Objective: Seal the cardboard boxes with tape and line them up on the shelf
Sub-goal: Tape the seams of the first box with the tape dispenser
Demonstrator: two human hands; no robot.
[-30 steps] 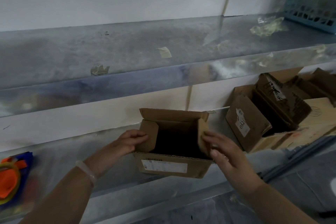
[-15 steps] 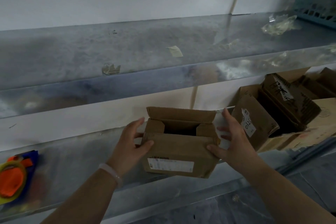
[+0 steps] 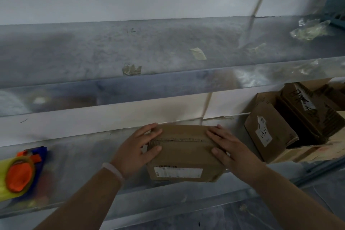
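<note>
The left hand and right hand press straight fingers flat on the closed flaps of the cardboard box on the lower shelf, its seam running crosswise between them, with the tape dispenser nearer the left.

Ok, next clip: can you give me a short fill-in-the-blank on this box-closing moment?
1. The left hand and right hand press the top flaps of the cardboard box ____.
2. The seam between the flaps carries no ____ yet.
3. The white bracelet is on the ____ wrist.
4. The printed label is on the box's ____ face.

Missing words: closed; tape; left; front.
</note>
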